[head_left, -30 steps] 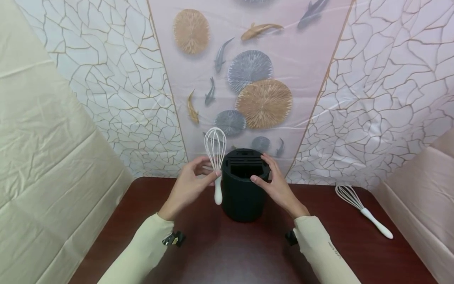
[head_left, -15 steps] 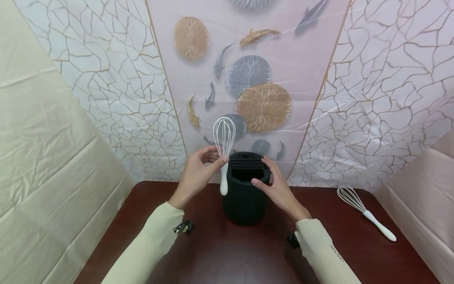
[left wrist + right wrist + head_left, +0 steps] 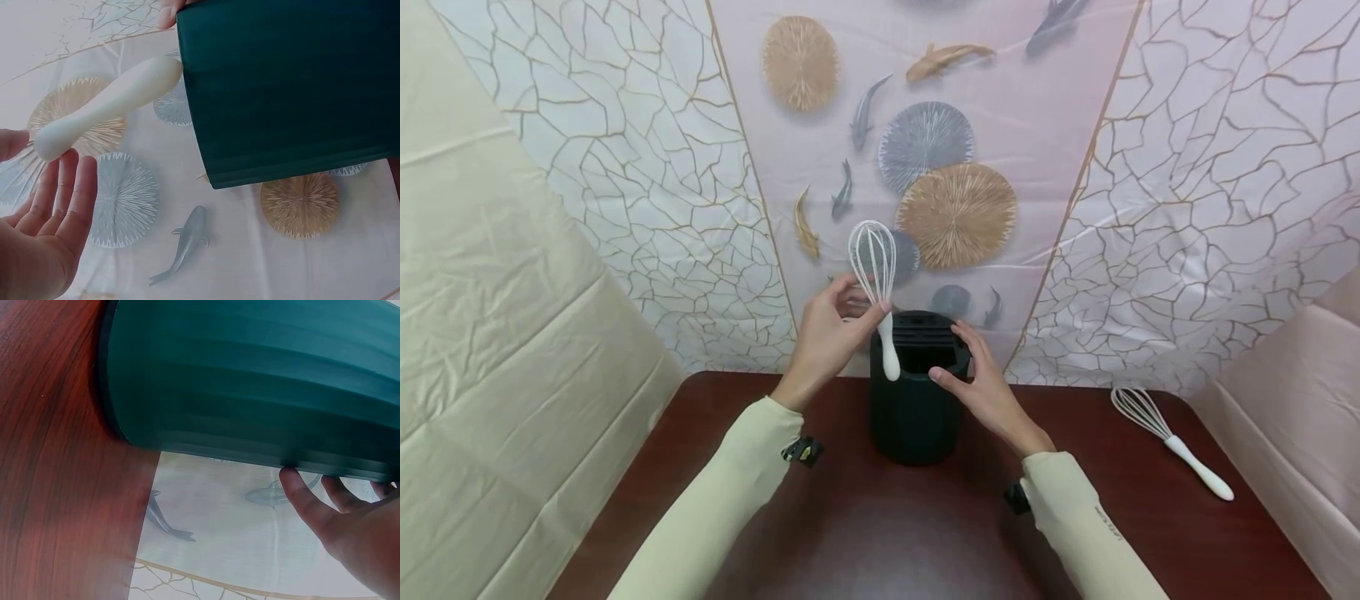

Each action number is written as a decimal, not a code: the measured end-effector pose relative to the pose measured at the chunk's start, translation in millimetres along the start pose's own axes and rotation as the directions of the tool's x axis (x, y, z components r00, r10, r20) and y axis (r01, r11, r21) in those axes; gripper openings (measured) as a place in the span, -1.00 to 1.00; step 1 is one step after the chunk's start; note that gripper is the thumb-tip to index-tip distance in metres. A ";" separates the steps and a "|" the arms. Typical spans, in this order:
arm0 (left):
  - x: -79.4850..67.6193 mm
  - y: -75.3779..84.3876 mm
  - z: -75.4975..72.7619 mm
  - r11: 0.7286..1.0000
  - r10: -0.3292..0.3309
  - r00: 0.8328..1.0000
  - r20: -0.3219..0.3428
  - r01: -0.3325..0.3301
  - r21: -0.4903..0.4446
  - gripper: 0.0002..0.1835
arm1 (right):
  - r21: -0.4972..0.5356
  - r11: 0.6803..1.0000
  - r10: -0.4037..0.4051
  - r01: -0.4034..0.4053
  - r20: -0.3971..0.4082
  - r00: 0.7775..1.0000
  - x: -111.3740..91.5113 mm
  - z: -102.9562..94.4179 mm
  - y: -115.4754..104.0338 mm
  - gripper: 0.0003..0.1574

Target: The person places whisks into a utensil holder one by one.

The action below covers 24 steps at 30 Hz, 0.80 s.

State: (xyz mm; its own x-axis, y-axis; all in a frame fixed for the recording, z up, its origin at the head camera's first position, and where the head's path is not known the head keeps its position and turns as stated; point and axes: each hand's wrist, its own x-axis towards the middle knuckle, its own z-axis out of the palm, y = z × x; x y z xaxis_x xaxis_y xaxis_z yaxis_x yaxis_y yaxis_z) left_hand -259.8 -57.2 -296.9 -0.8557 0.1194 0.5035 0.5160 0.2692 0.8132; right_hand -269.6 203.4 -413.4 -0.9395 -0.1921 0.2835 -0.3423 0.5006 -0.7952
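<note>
In the head view my left hand [image 3: 823, 337] pinches a white whisk [image 3: 888, 342] between thumb and fingers, where the wires meet the handle. Its wire loops point up, and its handle end hangs over the left part of the opening of a dark green utensil holder [image 3: 913, 425]. The left wrist view shows the smooth handle [image 3: 112, 103] slanting toward the holder wall [image 3: 287, 94]. My right hand [image 3: 996, 400] holds the holder at its right side, thumb at the near rim and fingers farther back. Its fingertips touch the wall in the right wrist view.
A second white whisk [image 3: 1198, 468] lies on the right of the dark red wooden table [image 3: 880, 533]. Behind the table hangs a patterned cloth [image 3: 940, 50] with fish and round leaves. Beige cloth walls [image 3: 535, 333] stand at both sides.
My left hand has carried the whisk up and to the right, from beside the holder to over its opening. The whisk now tilts a little more. My right hand keeps its place on the holder.
</note>
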 end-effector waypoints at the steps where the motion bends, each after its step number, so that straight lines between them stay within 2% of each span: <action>1: 0.8 -0.2 0.9 1.000 0.008 1.000 0.001 -0.008 -0.004 -0.52 | -0.002 1.000 0.002 -0.002 0.001 1.000 0.1 -0.1 0.1 0.10; 6: 4.9 -0.7 4.1 0.999 0.035 0.999 -0.012 -0.035 -0.012 -0.51 | -0.001 1.000 0.003 -0.003 0.001 1.000 1.2 -0.4 0.0 0.11; 16: 15.9 5.8 11.9 0.999 0.033 0.999 -0.004 -0.033 -0.028 -0.52 | -0.008 1.000 -0.001 0.001 -0.009 1.000 2.3 -6.3 -1.9 0.09; 24: 16.4 -0.9 19.5 0.998 0.046 0.999 0.018 -0.047 0.050 -0.54 | -0.013 1.000 -0.011 0.011 -0.002 1.000 1.5 -1.8 -2.9 0.10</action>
State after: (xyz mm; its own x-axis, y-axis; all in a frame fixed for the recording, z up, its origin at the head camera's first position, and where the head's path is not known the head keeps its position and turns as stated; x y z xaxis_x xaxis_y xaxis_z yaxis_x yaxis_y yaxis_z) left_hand -275.0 -36.9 -295.0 -0.8317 0.1485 0.5350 0.5529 0.3106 0.7732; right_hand -270.1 203.1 -409.7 -0.9356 -0.1964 0.2934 -0.3531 0.5090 -0.7850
